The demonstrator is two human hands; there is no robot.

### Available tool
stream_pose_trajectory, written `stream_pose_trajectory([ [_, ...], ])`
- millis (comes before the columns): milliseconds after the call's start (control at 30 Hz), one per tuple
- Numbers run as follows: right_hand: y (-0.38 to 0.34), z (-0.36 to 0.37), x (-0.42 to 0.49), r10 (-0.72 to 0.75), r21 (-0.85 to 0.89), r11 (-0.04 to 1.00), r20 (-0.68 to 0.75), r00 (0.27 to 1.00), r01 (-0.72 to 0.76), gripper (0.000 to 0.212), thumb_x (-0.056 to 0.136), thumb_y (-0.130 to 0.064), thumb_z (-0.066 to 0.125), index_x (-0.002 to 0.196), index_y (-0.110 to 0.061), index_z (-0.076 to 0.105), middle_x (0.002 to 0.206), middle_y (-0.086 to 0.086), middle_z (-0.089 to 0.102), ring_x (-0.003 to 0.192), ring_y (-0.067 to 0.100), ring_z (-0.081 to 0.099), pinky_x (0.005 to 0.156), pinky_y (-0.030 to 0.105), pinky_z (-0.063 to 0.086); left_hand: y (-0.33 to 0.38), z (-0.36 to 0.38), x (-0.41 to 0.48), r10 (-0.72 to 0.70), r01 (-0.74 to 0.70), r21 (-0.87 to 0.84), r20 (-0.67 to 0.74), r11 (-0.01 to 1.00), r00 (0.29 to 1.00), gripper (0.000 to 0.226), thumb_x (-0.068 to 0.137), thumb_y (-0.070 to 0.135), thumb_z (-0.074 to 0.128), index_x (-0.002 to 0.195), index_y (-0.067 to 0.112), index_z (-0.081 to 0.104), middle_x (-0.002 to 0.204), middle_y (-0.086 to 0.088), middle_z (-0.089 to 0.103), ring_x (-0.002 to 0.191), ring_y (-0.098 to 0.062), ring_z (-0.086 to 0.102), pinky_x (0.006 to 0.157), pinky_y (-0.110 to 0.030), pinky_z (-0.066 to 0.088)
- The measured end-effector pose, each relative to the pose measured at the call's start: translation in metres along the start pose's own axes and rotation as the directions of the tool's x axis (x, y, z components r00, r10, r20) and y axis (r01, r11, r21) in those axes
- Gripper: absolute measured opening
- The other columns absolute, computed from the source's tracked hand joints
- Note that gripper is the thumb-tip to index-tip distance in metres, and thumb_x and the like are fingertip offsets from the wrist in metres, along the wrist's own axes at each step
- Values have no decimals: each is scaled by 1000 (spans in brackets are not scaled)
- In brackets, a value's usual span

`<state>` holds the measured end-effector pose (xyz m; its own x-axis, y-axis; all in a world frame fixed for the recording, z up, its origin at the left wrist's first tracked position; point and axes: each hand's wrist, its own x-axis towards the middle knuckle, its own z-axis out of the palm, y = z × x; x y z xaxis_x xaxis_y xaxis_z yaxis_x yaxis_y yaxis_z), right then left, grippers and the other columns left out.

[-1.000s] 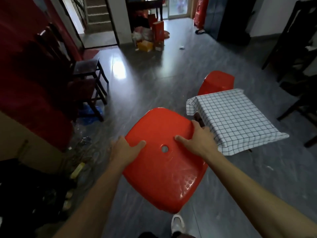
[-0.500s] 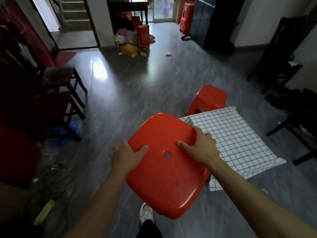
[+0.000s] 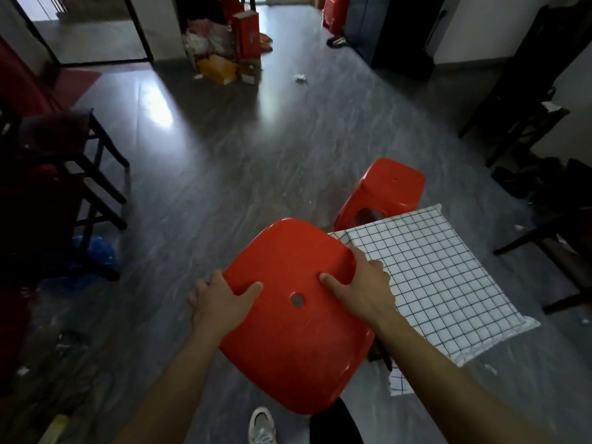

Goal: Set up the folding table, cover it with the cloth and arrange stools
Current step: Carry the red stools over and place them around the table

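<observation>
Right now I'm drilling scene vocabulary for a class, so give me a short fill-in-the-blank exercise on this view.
1. Both hands, left hand and right hand, grip one red ____.
2. The checked cloth covers the low ____.
3. A second red stool stands on the floor at the table's ____ side.
4. The held stool's seat has a round ____ at its centre.

Missing words: stool; table; far; hole

Bare forearms with no sleeves, a pale grey-white sneaker (image 3: 262, 426) and dark trousers (image 3: 336, 424).

Red stool (image 3: 294, 315) nearer covered table (image 3: 432, 283)
</observation>
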<state>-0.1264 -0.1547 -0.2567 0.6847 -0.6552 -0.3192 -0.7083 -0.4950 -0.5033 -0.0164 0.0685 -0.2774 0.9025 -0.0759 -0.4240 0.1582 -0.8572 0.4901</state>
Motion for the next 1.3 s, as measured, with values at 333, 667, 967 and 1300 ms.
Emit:
stream_pose_trajectory([
  [333,31,34,127,-16,-36,999,108,994,20,88,72,-74,61,146,-41,25,145,8,37,134,31,37,102,59,41,39,58,71,-168,168,-1,22,986,986,79,77,64,69,136,16,48,133,-20,45,127,-40,43,109,-47,37],
  [667,79,141,235,11,-47,999,152,988,-4,85,76,-71,61,145,-38,23,142,11,38,131,32,40,101,58,43,-2,166,194,-192,192,17,55,981,980,79,75,64,69,135,17,49,129,-21,46,123,-42,46,105,-50,42],
  [967,140,217,272,52,-45,998,116,992,-47,84,76,-69,63,144,-40,25,141,9,39,131,30,39,101,61,42,-43,252,239,-147,148,-10,85,989,986,74,76,62,68,134,19,48,128,-17,44,123,-39,45,105,-48,41],
  [1300,204,253,310,56,-84,995,118,991,-46,82,78,-62,68,146,-33,32,137,11,44,126,29,44,100,52,47,-58,335,251,-160,161,7,173,987,972,77,78,62,66,137,18,44,131,-14,43,127,-38,40,102,-48,40],
])
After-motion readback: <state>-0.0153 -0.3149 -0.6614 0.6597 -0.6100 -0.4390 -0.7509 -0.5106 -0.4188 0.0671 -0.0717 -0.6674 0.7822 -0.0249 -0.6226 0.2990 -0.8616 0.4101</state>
